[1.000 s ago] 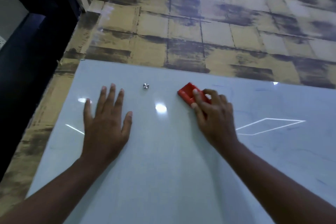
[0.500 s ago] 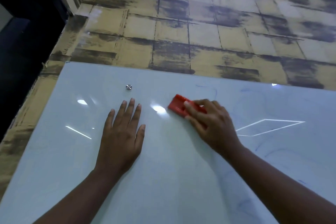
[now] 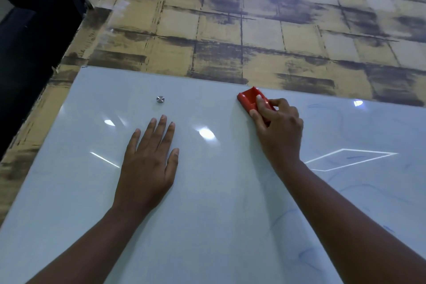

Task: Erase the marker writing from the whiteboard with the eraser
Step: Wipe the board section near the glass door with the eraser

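The right hand (image 3: 280, 131) grips the red eraser (image 3: 252, 100) at the whiteboard (image 3: 207, 214)'s top edge; the left hand (image 3: 147, 166) lies flat, fingers straight. The left half looks wiped, but faint blue marker traces (image 3: 352, 157) (mostly rightward) remain, so I'd judge it roughly half done.

Eraser (image 3: 250, 99): on whiteboard (image 3: 207, 226), at its far edge, under right hand (image 3: 280, 132).
Left hand (image 3: 147, 163): flat on board, left of eraser, well apart.
Mounting stud (image 3: 160, 99): just beyond left fingertips.
Marker traces (image 3: 356, 157): right of right hand.
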`<state>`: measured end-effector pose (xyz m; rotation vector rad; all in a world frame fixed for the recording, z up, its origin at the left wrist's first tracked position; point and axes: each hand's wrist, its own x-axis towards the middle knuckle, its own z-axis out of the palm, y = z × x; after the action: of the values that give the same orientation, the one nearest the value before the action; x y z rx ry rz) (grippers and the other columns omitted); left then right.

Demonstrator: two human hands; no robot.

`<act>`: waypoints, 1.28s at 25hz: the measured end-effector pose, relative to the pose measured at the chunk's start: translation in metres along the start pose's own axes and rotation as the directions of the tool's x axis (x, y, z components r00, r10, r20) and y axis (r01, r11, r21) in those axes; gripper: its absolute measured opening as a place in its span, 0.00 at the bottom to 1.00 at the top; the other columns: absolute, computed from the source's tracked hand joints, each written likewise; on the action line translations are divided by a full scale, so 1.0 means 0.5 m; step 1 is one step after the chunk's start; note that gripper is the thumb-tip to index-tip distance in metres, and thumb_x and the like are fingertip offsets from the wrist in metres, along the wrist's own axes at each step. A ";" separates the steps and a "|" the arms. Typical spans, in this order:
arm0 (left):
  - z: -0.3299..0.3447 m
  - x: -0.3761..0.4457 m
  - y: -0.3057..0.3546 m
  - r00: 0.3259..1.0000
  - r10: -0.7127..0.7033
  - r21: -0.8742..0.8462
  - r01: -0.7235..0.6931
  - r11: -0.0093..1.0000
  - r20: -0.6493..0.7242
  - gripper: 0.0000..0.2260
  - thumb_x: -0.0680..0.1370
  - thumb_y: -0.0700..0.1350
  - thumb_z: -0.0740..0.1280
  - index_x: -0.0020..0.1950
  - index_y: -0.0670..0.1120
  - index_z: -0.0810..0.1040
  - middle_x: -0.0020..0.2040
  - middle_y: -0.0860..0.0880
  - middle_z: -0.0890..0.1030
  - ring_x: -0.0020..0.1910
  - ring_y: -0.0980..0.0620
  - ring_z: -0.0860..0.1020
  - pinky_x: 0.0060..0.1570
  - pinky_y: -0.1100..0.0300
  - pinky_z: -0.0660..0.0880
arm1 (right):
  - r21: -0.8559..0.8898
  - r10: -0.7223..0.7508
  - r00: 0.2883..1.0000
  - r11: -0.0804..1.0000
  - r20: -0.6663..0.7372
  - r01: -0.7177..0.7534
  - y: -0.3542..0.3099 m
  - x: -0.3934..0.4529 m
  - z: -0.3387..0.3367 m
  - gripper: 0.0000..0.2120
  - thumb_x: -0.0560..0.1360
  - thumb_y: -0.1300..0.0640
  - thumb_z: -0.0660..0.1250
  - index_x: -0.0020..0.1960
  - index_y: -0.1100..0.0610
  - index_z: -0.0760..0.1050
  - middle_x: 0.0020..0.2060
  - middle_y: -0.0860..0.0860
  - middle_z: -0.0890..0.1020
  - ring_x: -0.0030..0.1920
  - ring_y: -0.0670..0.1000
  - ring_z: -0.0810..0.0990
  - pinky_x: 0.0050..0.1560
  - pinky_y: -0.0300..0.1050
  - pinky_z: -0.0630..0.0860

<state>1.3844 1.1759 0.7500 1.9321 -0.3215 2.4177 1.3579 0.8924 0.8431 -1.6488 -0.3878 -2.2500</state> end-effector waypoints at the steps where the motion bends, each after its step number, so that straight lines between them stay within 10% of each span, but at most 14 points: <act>1: -0.002 0.000 0.000 1.000 -0.001 -0.003 0.001 1.000 0.007 0.27 0.86 0.53 0.51 0.84 0.45 0.64 0.85 0.46 0.61 0.85 0.47 0.59 0.82 0.44 0.55 | 0.016 -0.056 0.998 0.998 0.019 0.056 -0.019 -0.018 0.003 0.19 0.82 0.48 0.68 0.71 0.50 0.78 0.57 0.55 0.81 0.53 0.58 0.78 0.52 0.57 0.76; 9: -0.010 0.000 -0.001 0.999 0.001 -0.027 0.000 1.000 0.038 0.28 0.86 0.53 0.52 0.85 0.45 0.63 0.86 0.46 0.60 0.85 0.47 0.58 0.83 0.43 0.56 | 0.109 -0.398 0.899 0.917 0.180 0.384 -0.046 -0.079 -0.030 0.22 0.80 0.43 0.66 0.73 0.44 0.76 0.58 0.48 0.81 0.51 0.54 0.78 0.47 0.53 0.77; 14: -0.006 -0.005 0.002 1.000 -0.002 -0.029 0.002 1.000 0.017 0.27 0.86 0.53 0.53 0.84 0.45 0.64 0.85 0.46 0.61 0.85 0.47 0.59 0.82 0.42 0.56 | 0.024 0.080 0.983 0.996 0.166 -0.085 0.041 0.060 -0.067 0.26 0.78 0.44 0.72 0.74 0.47 0.74 0.57 0.52 0.82 0.57 0.58 0.80 0.50 0.49 0.75; 19: -0.008 -0.011 0.002 1.000 -0.009 -0.050 0.010 0.999 0.027 0.28 0.86 0.54 0.53 0.84 0.44 0.64 0.85 0.45 0.61 0.85 0.46 0.58 0.82 0.41 0.56 | 0.064 0.403 0.899 0.906 0.173 -0.418 0.065 0.084 -0.096 0.29 0.75 0.44 0.76 0.72 0.54 0.77 0.65 0.55 0.81 0.64 0.56 0.78 0.53 0.42 0.67; 32: -0.037 -0.097 0.035 0.997 -0.019 -0.064 0.024 0.998 0.077 0.29 0.86 0.54 0.52 0.85 0.42 0.60 0.86 0.43 0.56 0.85 0.43 0.56 0.82 0.37 0.56 | 0.109 0.055 0.950 0.990 0.306 -0.093 -0.077 -0.173 -0.109 0.27 0.75 0.41 0.75 0.71 0.49 0.78 0.51 0.45 0.78 0.52 0.49 0.78 0.48 0.48 0.79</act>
<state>1.3752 1.1671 0.6965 1.9933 -0.3748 2.2941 1.3192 0.9141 0.7436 -1.9114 -0.5171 -1.8810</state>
